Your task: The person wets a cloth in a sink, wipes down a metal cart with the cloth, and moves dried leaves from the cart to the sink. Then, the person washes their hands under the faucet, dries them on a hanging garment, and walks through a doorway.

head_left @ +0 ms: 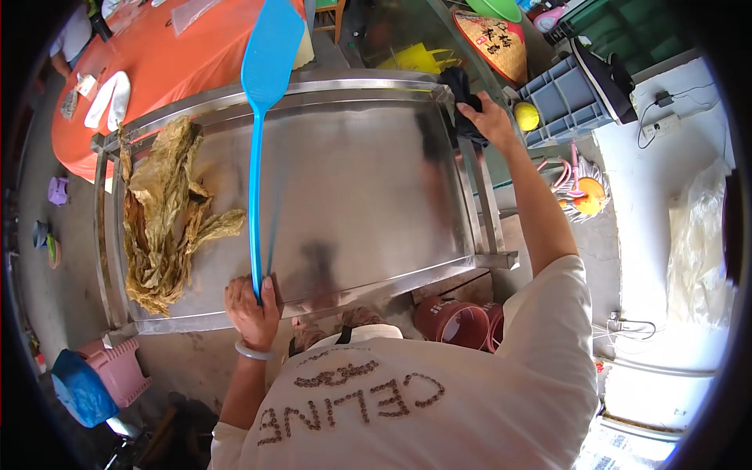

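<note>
My left hand, with a pale bracelet at the wrist, is closed around the handle of a blue fly swatter. The swatter stands up over the near edge of a shiny metal table, its flat head pointing away from me. At the far right corner, my right hand grips a black cloth that hangs over the table's frame. A bundle of dry, yellow-brown wrinkled leaves lies along the left side of the tabletop, apart from both hands.
Beyond the table's far left side is a table with an orange cover; a person's arm shows behind it. A grey crate, yellow ball and mop are at right. Red buckets stand below; a pink basket sits lower left.
</note>
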{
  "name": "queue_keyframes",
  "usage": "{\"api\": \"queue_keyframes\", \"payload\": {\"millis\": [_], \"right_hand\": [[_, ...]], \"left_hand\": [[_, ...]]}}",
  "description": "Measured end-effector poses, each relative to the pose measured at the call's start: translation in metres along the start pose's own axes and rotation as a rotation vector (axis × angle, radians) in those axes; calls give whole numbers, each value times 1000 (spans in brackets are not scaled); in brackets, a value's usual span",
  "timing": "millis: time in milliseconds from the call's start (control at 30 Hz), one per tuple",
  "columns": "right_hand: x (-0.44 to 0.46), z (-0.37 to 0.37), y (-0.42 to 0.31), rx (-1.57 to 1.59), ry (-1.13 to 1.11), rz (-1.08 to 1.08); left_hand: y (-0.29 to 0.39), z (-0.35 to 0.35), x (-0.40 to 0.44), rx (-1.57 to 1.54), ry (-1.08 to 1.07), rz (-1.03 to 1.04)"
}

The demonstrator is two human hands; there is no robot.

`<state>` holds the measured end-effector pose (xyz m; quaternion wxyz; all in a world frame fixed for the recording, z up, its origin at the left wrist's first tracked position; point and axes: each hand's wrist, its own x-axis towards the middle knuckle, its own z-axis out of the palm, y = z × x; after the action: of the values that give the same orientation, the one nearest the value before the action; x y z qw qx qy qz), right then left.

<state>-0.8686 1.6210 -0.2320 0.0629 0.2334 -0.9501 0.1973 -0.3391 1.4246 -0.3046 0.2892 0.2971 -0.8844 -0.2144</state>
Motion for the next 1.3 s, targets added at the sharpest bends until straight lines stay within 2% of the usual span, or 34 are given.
{"api": "queue_keyframes", "payload": {"millis": [67,133,200,300,400,500,533,600,667,733,800,933,1000,1033,1133,1233,1300], "right_hand": [[8,-2,1,86,10,32],[35,-3,-6,811,119,272],[52,3,-15,1110,184,307],[100,40,-3,712,445,294],[41,-12,-94,-25,476,-297],[60,-30,-116,326,649,-341],[65,-42,-119,257,710,-308],[75,-59,-106,221,671,-272],[76,-73,-78,97,658,-135],[58,-87,-55,-36,515,-3],[37,-86,-35,-168,379,6],[16,-21,7,-92,172,-173],[1,-3,-12,103,80,-278],[-3,-6,-22,71,121,-358],[-3,-7,-38,-7,242,-419],[1,0,-64,-118,221,-58],[8,0,-73,-155,204,1]], "left_hand": [[0,-1,1,-9,-5,5],[1,-1,2,-8,-8,0],[2,-3,3,0,-20,-8],[4,-3,5,-5,4,0],[4,-2,5,-2,9,-6],[6,-4,6,-8,-12,-12],[6,-4,6,-8,-15,-11],[5,-4,7,-13,-9,-8],[6,-5,7,-24,-8,-17],[5,-6,7,-34,-3,-25],[6,-5,7,-46,4,-34],[6,-5,8,-56,-10,-27],[6,-5,7,-40,-16,-24],[6,-5,8,-37,-10,-22],[7,-5,8,-34,-3,-19],[7,-4,7,-41,-4,-25],[6,-4,7,-41,-2,-28]]}}
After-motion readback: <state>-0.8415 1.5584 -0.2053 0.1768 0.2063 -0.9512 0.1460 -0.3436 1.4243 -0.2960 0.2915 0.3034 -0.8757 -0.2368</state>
